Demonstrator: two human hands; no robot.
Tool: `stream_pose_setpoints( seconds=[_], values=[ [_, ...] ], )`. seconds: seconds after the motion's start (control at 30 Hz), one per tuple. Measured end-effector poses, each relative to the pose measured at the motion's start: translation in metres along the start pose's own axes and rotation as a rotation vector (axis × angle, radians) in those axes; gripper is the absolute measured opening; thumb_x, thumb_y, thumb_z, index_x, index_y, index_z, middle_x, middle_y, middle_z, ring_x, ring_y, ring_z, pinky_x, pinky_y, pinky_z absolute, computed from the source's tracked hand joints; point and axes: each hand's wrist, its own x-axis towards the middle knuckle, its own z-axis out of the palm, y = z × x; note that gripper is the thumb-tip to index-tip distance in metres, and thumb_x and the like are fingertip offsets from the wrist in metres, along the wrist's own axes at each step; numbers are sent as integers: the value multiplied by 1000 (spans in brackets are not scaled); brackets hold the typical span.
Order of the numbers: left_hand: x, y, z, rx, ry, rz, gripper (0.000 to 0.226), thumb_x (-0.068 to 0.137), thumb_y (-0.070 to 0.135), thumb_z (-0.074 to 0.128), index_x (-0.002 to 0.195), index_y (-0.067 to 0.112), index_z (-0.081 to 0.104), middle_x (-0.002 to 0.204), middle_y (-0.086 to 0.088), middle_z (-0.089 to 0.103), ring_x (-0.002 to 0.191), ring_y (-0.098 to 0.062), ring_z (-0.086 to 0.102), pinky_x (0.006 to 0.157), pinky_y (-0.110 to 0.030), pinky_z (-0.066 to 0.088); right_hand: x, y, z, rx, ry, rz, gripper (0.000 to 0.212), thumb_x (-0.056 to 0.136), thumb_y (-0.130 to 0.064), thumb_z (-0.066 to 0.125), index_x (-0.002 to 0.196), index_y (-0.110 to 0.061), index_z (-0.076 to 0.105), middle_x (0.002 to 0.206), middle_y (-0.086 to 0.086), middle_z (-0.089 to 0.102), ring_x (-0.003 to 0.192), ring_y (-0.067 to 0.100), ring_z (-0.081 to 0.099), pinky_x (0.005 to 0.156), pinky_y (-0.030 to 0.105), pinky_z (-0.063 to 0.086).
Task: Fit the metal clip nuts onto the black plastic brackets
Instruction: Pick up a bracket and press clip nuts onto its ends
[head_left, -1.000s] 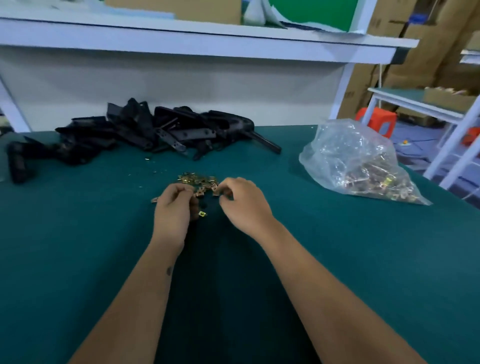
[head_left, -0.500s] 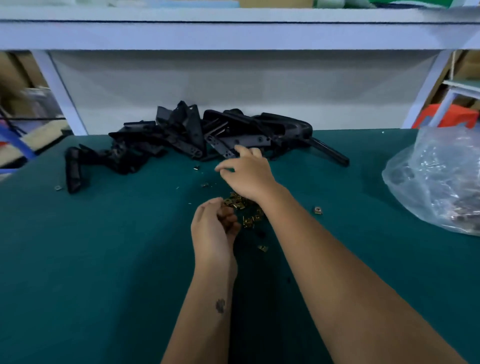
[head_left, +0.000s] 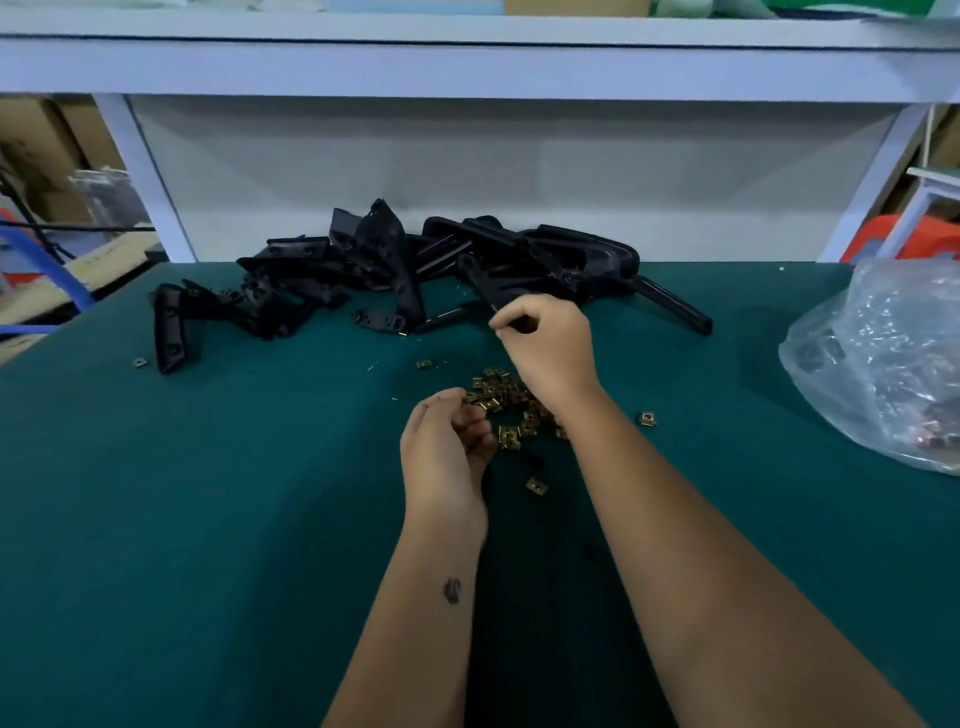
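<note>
- A stray clip nut (head_left: 139, 362) is lying alone on the green table (head_left: 208, 519) at the far left, just beside the end of the bracket pile.
- The black plastic brackets (head_left: 384, 270) are lying in a loose, tangled heap along the back of the table, none of them lined up for fitting.
- The left hand (head_left: 448, 457) is resting on the table with its fingers curled in toward the palm; whether it is holding a nut inside I cannot tell.
- The loose clip nuts (head_left: 501, 402) are sitting in a small scatter between the two hands, with singles lying a little apart.
- The right hand (head_left: 545, 348) is reaching over the nuts to the near edge of the heap, thumb and forefinger closing on the end of one bracket.
- Judging from this, the step is drawing out a bracket: it seems best to be lifting the one lying on top, freeing it without dragging its neighbours, then turning its mounting edge toward the left hand.
- The clear plastic bag (head_left: 883, 374) is slumping at the right edge, well apart from the hands, apparently holding more nuts, though the crinkled film is blurring them.
</note>
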Motion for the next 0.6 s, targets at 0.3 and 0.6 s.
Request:
stream_pose_setpoints(
  seconds=[0.3, 0.6],
  values=[
    [-9, 17, -12, -70, -263, -262, 64, 100, 61, 24, 118, 7, 53, 101, -16, 72, 97, -27, 66, 71, -38, 52, -91, -22, -28, 243, 70, -85, 33, 76, 17, 56, 63, -12, 63, 100, -10, 72, 93, -5, 64, 77, 8, 47],
    [-22, 27, -31, 51, -310, -123, 11, 95, 11, 53, 85, 8, 58, 76, -6, 65, 58, -13, 63, 51, -21, 52, -127, -15, -45, -179, 57, -321, 25, 74, 18, 51, 69, -6, 58, 121, -5, 69, 115, 12, 55, 75, 32, 50]
  ],
)
